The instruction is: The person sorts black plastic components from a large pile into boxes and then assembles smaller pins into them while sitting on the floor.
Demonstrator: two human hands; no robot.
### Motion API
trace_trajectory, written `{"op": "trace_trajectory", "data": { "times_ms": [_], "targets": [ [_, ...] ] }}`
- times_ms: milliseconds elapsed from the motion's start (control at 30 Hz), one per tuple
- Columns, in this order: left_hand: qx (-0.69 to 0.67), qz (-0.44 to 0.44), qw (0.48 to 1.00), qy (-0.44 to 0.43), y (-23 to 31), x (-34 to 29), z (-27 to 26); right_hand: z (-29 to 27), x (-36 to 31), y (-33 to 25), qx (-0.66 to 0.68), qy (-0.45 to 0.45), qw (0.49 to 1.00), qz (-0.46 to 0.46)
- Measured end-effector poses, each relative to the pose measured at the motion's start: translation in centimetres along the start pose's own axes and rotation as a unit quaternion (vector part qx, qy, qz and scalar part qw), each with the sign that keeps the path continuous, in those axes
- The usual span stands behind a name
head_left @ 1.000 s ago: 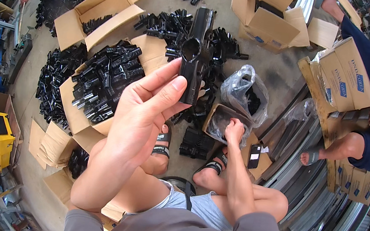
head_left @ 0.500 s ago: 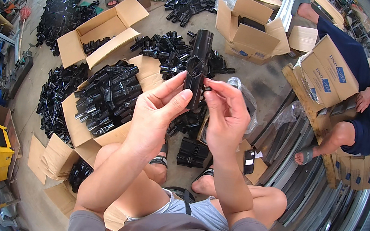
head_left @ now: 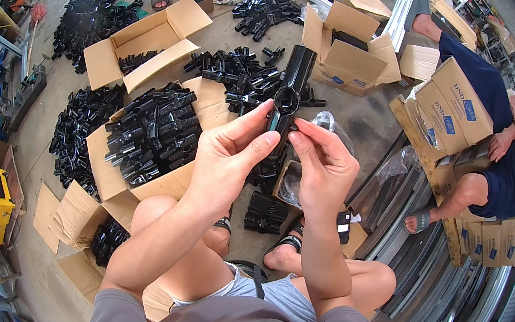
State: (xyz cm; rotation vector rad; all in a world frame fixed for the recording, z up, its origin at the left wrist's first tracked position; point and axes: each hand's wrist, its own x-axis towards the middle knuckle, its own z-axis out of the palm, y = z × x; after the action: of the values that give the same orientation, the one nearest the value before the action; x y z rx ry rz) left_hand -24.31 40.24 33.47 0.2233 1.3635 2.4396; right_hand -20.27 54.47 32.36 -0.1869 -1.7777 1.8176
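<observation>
A glossy black pipe fitting [head_left: 296, 77] with a round opening in its side is held up in front of me, tilted slightly to the right. My left hand [head_left: 232, 150] is closed on its lower part, fingers behind and thumb in front. My right hand [head_left: 325, 164] pinches at the fitting's right side, on a small dark piece [head_left: 294, 127] too small to name. Beneath my hands stands a small block of black fittings [head_left: 265, 213]. A loose pile of similar fittings [head_left: 234, 71] lies just beyond.
At my left stands an open carton [head_left: 103, 171] packed with black fittings. Another open carton [head_left: 112, 66] and more piles lie farther off. Metal profiles [head_left: 432, 287] run along the right, where a person sits beside a carton [head_left: 458, 104]. A phone [head_left: 343, 227] lies near my right knee.
The fitting and both hands have shifted slightly to the right. The fitting has turned, so its round side opening faces me more. Both hands keep their grip.
</observation>
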Motion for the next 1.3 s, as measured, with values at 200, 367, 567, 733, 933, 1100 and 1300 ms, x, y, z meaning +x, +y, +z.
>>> {"op": "trace_trajectory", "data": {
  "times_ms": [200,367,567,733,933,1100,1300],
  "targets": [
    [0.014,0.010,1.000,0.000,-0.1,-0.1,0.0,0.3,0.0,0.3,0.003,0.011,1.000,0.011],
    [0.035,0.008,0.999,0.003,-0.3,-0.2,-0.1,0.5,0.3,0.3,-0.279,-0.010,0.953,-0.116],
    [0.026,0.002,1.000,0.001,-0.5,0.0,0.3,-0.2,0.1,2.1,-0.171,-0.020,0.973,-0.154],
    [0.013,0.018,1.000,0.000,-0.6,0.0,0.4,-0.4,0.5,2.5,-0.265,-0.048,0.947,-0.175],
    [0.045,-0.007,0.999,-0.006,-1.1,-0.2,0.5,-0.4,-0.3,3.0,-0.131,0.007,0.979,-0.154],
    [0.036,-0.011,0.999,-0.008,-0.9,-0.2,0.6,-1.3,0.3,3.8,-0.248,-0.029,0.950,-0.186],
    [0.049,-0.030,0.998,-0.022,-1.2,-0.3,0.7,-0.1,-0.3,2.5,-0.225,0.038,0.957,-0.180]
  ]
}}
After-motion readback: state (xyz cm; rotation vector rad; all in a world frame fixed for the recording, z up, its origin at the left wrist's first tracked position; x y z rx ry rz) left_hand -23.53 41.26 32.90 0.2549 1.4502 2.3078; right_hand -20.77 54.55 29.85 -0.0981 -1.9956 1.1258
